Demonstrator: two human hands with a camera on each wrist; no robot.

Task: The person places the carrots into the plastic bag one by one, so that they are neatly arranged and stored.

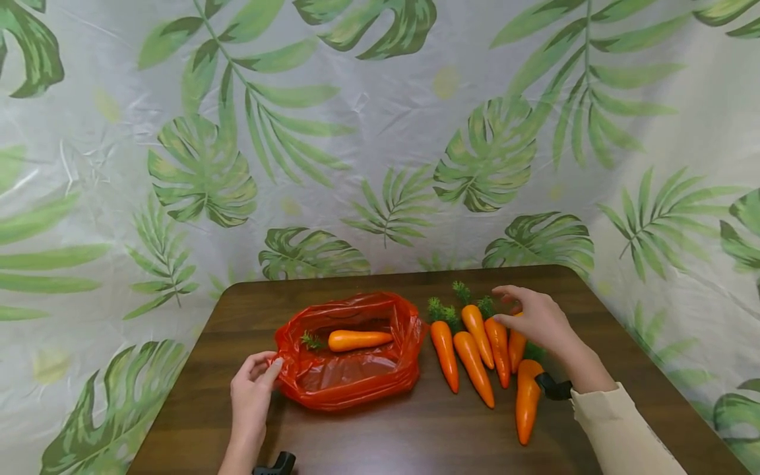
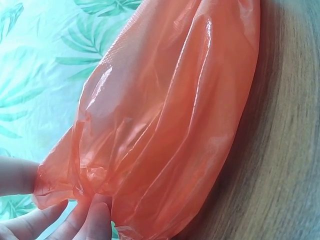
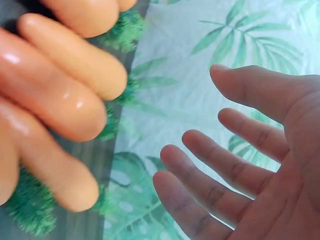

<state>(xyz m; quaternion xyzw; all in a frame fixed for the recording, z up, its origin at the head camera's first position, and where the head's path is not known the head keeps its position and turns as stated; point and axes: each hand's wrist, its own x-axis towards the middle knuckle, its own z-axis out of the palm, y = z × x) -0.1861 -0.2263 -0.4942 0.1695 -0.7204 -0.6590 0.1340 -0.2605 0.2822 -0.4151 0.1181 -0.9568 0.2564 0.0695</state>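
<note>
A red plastic bag [image 1: 341,399] lies with its mouth spread wide on the table. One orange carrot [image 1: 359,340] with a green top rests inside it. My left hand [image 1: 252,389] pinches the bag's left edge between thumb and fingers; the left wrist view shows the crumpled film [image 2: 165,125] at the fingertips. To the right of the bag lie several more carrots [image 1: 473,363], most with leafy tops pointing away from me. Over the tops of the rightmost ones hovers my right hand [image 1: 540,323], fingers spread and holding nothing, as the right wrist view also shows.
The dark wooden table [image 1: 380,445] has rounded far corners. Behind and around it hangs a pale sheet [image 1: 392,145] printed with green leaves. A single carrot [image 1: 527,406] lies nearer to me, beside the black band [image 1: 555,387] at my right wrist.
</note>
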